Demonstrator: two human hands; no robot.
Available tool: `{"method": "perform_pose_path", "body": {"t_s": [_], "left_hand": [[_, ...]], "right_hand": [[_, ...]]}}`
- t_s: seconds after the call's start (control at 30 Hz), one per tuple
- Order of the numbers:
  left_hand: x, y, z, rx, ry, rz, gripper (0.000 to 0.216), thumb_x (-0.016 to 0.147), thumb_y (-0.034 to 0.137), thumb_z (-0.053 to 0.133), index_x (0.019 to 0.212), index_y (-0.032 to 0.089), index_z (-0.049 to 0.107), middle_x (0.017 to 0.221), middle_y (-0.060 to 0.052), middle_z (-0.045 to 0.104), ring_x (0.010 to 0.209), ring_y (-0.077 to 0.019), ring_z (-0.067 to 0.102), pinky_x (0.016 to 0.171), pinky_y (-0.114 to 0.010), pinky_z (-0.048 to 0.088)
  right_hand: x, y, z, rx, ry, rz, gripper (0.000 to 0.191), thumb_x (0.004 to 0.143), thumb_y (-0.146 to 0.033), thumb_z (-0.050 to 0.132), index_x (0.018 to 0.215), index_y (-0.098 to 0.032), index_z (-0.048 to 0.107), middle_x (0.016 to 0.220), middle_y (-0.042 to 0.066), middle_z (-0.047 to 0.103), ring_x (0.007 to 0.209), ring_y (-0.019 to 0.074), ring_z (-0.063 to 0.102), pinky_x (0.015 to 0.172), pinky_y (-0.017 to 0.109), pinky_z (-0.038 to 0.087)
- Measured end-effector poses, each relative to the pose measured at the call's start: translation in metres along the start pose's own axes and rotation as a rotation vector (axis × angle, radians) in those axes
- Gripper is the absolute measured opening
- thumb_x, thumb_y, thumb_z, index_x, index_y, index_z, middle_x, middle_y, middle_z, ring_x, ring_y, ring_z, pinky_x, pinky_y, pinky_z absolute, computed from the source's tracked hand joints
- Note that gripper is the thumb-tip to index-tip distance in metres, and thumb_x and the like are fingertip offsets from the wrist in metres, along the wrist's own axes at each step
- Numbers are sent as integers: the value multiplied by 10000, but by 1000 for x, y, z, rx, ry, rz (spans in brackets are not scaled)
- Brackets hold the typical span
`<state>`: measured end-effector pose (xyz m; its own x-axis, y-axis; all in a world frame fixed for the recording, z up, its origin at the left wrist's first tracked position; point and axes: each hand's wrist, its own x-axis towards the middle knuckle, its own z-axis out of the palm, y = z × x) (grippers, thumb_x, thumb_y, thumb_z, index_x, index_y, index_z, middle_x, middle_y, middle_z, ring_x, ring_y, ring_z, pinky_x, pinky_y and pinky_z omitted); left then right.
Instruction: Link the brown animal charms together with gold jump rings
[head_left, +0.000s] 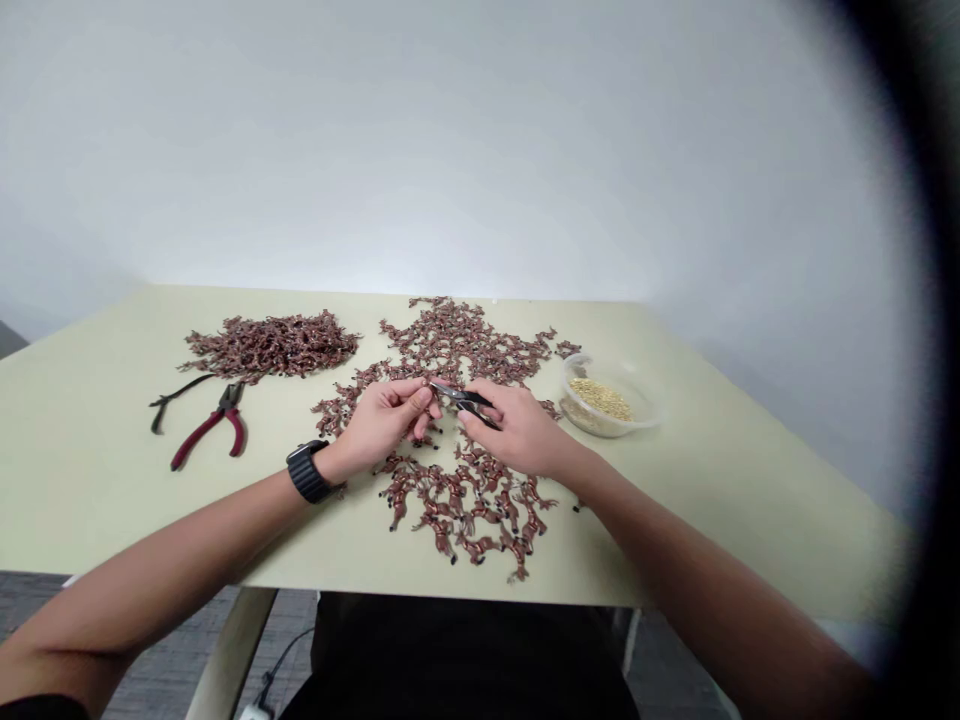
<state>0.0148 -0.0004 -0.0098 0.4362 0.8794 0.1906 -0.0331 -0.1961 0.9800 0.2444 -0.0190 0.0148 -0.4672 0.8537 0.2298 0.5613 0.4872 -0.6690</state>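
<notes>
My right hand is wrapped round small pliers with black handles and a metal nose. Their tips meet the fingertips of my left hand, which are pinched together on something too small to make out. Below and around both hands lie many small, shiny brown animal figures, deer-like in shape, spread loosely over the table. A second, denser heap of the brown figures sits at the back left. To the right of my right hand stands a clear round plastic tub with tiny gold-coloured pieces in it.
Pliers with dark red handles lie on the left of the pale yellow table. Beside them is a thin black tool. A white wall rises behind the table. A dark watch is on my left wrist.
</notes>
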Motion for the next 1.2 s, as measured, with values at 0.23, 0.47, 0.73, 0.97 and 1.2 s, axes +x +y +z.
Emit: {"method": "perform_pose_path", "body": {"t_s": [0.23,0.47,0.73,0.97,1.2], "left_hand": [[5,-14,-30,763,63,645,329,973,192,573,1275,214,702,1042,-89,767,884,-166,706,792,-302,596],[4,-6,-14,455,137,250,298,1012,365,540,1071,169,756,693,-33,694,568,-117,604,560,-226,523],[2,-3,-2,-138,39,-67,360,944,483,644,909,133,717,665,-28,630,540,-87,518,510,-189,416],[1,-3,0,-222,27,-83,348,932,442,678,1144,169,718,859,-46,671,570,-76,538,512,-194,434],[2,-7,-1,-210,27,-86,341,922,463,682,1063,157,738,836,-59,683,556,-78,531,496,-192,424]], "right_hand": [[2,4,-11,893,-511,371,369,987,-552,475,953,-191,541,701,-63,227,542,93,119,418,224,97],[3,7,-4,604,-205,253,373,982,-561,478,944,-201,565,685,-47,333,532,97,241,451,241,208],[1,6,6,-87,86,-45,233,971,-430,537,1037,-213,592,810,5,578,686,155,492,630,298,334],[2,8,6,-131,69,-82,226,982,-408,516,1072,-210,577,933,41,639,771,179,539,670,303,353],[2,9,6,-137,72,-93,217,979,-400,517,1066,-210,575,923,41,638,777,183,547,673,303,359]]}}
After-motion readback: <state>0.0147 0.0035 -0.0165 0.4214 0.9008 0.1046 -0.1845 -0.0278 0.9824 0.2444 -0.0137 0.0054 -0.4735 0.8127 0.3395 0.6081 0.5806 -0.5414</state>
